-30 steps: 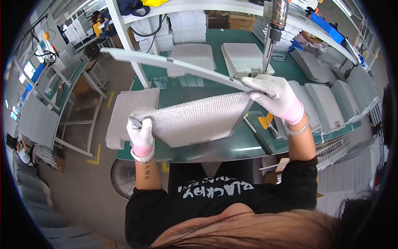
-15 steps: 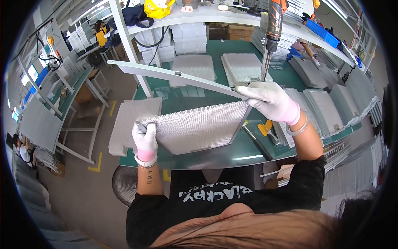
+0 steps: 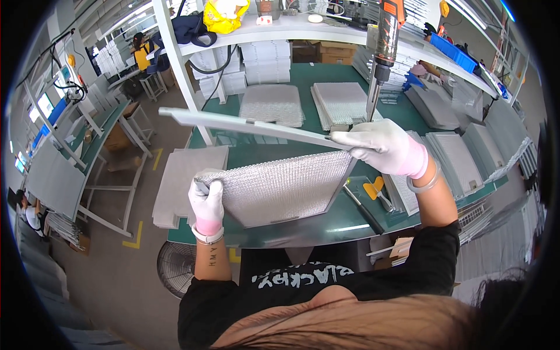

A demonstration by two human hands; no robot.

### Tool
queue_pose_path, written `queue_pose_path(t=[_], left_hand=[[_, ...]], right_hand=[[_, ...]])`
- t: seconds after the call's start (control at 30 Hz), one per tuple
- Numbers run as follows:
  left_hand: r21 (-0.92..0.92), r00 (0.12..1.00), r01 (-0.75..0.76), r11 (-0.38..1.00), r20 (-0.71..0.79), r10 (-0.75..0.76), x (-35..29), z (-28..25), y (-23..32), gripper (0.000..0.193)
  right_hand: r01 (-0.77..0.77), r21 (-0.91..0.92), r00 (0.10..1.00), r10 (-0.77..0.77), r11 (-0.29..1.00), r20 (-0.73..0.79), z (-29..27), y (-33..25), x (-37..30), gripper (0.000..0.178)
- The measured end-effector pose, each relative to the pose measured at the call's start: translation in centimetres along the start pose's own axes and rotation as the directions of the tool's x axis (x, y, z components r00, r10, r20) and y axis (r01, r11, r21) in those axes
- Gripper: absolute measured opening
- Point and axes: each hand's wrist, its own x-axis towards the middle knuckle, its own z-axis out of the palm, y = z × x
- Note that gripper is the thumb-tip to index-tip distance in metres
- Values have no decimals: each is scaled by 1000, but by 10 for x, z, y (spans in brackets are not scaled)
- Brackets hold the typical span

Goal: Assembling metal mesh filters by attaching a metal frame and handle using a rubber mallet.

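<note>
My left hand (image 3: 207,204), in a white glove with a pink cuff, is closed on the upper left corner of a silvery mesh filter panel (image 3: 286,189). The panel is tilted up over the green table. A long pale metal frame strip (image 3: 251,125) slants above the panel's top edge. My right hand (image 3: 385,147), gloved the same way, pinches the strip's right end by the panel's upper right corner. Between strip and panel a gap widens toward the left. Close above my right hand hangs an electric screwdriver (image 3: 385,44) with a long bit.
On the green table (image 3: 256,236) lie a hammer (image 3: 364,209) and a yellow scraper (image 3: 376,189). Mesh sheets (image 3: 271,105) and stacked panels (image 3: 341,102) lie behind; more panels (image 3: 458,160) stand at the right. A white shelf (image 3: 280,32) spans the back. A floor fan (image 3: 177,265) stands below left.
The strip's left end has swung down and slightly right, nearer the panel's top edge. Both hands keep their hold, and the view has shifted a little.
</note>
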Motion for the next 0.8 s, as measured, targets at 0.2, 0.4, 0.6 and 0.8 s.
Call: queue_pose_path(t=[0.2,0.4,0.6,0.8], left_hand=[[-4,995,64,998,-70,-64,-3,7,6,17],[6,991,62,998,120,-62,-2,6,18,18],[-23,970,92,995,230,-84,14,10,37,13],[22,976,-188,982,114,184,2,19,16,34]], right_hand=[[59,-40,992,-54,997,116,5,-5,13,35],[-168,-116,947,193,979,258,18,-22,33,20],[-39,-155,925,94,987,368,21,-32,51,39],[86,125,948,-120,988,296,39,-25,68,37]])
